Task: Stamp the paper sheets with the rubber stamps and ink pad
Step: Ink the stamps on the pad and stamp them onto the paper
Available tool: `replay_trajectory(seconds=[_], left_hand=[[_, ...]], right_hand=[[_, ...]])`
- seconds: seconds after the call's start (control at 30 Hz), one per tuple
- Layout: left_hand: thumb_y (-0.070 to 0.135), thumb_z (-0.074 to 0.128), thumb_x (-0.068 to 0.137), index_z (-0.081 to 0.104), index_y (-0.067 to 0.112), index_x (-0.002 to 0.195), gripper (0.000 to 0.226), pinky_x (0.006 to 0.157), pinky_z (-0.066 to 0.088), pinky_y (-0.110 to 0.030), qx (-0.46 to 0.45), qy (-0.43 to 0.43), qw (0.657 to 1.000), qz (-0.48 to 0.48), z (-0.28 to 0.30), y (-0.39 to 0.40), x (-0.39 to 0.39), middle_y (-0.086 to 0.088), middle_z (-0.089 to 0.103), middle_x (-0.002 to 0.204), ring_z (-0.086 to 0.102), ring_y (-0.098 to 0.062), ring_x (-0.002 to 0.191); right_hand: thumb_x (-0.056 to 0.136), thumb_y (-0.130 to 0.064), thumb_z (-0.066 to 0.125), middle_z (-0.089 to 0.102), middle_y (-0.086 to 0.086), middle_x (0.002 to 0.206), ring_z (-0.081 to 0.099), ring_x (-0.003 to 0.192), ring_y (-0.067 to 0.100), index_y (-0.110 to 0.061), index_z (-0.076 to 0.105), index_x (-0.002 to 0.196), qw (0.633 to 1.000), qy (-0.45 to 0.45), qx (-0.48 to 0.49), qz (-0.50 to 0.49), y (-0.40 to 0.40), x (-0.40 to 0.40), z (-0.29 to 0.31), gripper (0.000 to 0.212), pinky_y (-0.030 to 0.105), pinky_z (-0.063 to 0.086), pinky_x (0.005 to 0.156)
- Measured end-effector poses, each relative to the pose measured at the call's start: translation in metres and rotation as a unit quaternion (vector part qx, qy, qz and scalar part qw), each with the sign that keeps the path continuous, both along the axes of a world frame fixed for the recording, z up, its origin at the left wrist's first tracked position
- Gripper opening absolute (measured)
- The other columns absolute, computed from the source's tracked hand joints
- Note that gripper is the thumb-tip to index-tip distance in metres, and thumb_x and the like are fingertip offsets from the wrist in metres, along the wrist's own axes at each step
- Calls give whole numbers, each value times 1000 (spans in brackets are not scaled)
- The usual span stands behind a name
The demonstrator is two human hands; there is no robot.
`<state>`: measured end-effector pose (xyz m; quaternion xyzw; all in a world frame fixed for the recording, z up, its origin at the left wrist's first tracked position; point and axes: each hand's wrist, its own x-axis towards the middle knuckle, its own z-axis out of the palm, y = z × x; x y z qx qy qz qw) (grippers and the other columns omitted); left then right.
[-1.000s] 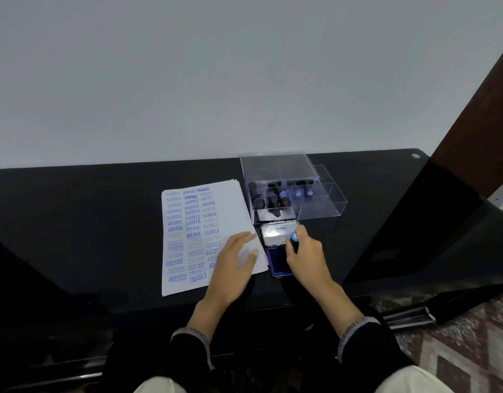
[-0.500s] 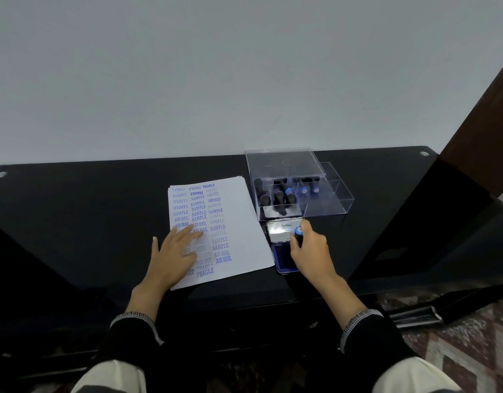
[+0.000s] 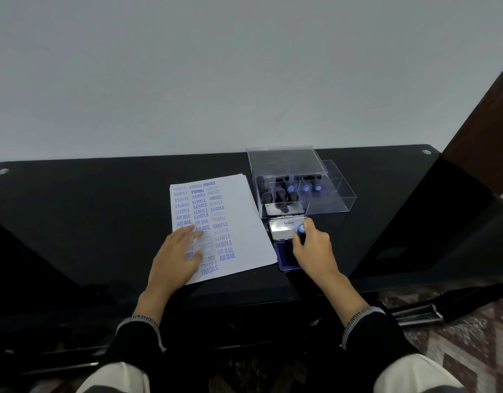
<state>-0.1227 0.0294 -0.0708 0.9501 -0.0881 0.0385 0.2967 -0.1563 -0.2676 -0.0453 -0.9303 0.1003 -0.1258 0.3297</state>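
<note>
From the head view we lay our left hand (image 3: 175, 258) flat, fingers straight, on the paper sheets (image 3: 239, 222), likely to keep the stack from sliding on the glossy black counter (image 3: 88, 211); the top sheet already carries rows of blue SAMPLE, AIR MAIL and FRAGILE marks. Our right hand (image 3: 312, 249) curls its fingers round a blue-capped rubber stamp (image 3: 301, 232) and holds it down on the open ink pad (image 3: 285, 256), just right of the sheets, apparently to load ink; the spare stamps stand in the clear box (image 3: 332, 202) behind the pad, within easy reach.
</note>
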Motion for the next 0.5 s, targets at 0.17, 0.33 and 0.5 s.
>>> replay_trajectory(seconds=[0.17, 0.33, 0.5], left_hand=[[31, 60, 93, 52, 30, 136, 44, 107, 36, -37, -3, -11, 1000, -1, -1, 0, -1, 13, 39, 149, 29, -7, 140], [31, 60, 93, 53, 29, 136, 43, 107, 36, -36, -6, -17, 1000, -2, -3, 0, -2, 13, 40, 148, 30, -6, 139], [30, 60, 92, 54, 27, 135, 43, 106, 36, -35, -9, -26, 1000, -2, -4, 0, -1, 13, 41, 148, 31, -5, 138]], right_hand=[[94, -13, 55, 54, 3, 70, 56, 58, 17, -14, 42, 89, 999, -27, 17, -8, 1, -8, -6, 15, 26, 39, 47], [94, -13, 55, 54, 3, 70, 56, 59, 19, -13, 42, 90, 1000, -19, 24, -1, 0, -7, -3, 14, 29, 42, 50], [94, -13, 56, 50, -1, 65, 50, 54, 15, -11, 43, 90, 1000, -5, 28, 8, -5, -5, 0, 13, 20, 34, 46]])
